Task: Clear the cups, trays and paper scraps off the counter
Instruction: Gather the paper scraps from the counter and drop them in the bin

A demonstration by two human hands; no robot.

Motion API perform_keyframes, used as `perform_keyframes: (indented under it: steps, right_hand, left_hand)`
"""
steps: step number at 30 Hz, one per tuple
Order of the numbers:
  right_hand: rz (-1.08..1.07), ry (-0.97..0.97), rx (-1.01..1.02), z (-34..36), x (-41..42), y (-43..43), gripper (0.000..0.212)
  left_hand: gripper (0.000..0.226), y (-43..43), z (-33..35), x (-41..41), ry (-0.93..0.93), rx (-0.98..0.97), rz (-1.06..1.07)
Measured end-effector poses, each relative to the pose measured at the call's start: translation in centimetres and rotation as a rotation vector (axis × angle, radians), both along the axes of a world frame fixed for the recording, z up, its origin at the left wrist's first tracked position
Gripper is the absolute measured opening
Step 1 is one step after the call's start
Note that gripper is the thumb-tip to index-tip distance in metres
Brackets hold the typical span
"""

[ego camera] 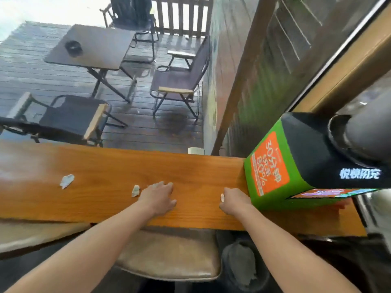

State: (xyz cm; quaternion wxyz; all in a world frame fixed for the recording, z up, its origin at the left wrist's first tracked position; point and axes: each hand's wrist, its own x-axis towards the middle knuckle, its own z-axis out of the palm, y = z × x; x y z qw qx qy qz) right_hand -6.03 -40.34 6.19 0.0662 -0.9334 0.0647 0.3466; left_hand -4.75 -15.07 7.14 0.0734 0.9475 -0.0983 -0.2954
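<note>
Small scrap (135, 190), crumpled paper, on wooden worktop (105, 166), just beside my left hand (157, 197). Larger scrap (66, 181) further left, well apart.

Left hand flat on worktop, fingers spread, holding nothing I can make out. Right hand (234, 200) curled, pinching pale scrap (222, 197).

My judgement: sweep left fingers onto small scrap, pinch lightly, then reach for larger scrap. Light paper may skid off edge.

Green-and-black box (296, 161) at right end. Orange panel reads "30分钟" and "80%". White characters on black face too blurred to read surely.
</note>
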Motion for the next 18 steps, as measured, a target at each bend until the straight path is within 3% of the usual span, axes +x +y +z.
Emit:
perform_keyframes:
  steps: [5,12,18]
  right_hand:
    - [-0.125,0.071,-0.035,-1.6,-0.1,1.0,0.029]
    - [-0.298,0.036,-0.028,-4.8,-1.4,2.5,0.053]
    - [-0.373,-0.126,-0.005,-7.0,-1.7,1.8,0.038]
  left_hand:
    - [0.039,2.9,-3.3,3.9,-0.005,-0.052,-0.055]
    - [0.042,6.5,-7.5,7.2,-0.026,-0.076,-0.081]
    - [0.051,6.7,-9.8,6.9,-0.03,-0.05,-0.124]
